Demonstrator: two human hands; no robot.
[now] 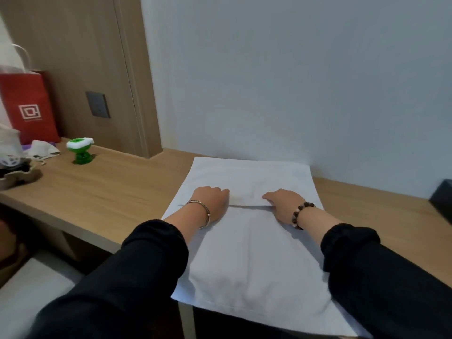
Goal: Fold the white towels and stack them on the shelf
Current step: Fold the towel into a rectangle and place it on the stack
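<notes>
A white towel (247,253) lies spread on the wooden desk (110,189), its far edge against the wall and its near edge hanging over the desk's front. A fold edge crosses the cloth between my hands. My left hand (212,201) sits on the left part of that edge with fingers curled onto the cloth. At the right part of the edge my right hand (283,203) has its thumb on top and its fingers tucked at the edge. Both wrists wear bracelets. No shelf is in view.
At the desk's far left stand a red paper bag (28,106), a small green and white gadget (82,150), a face mask (42,149) and other clutter. A dark object (444,199) sits at the right edge. A wall socket (97,105) is on the wooden panel.
</notes>
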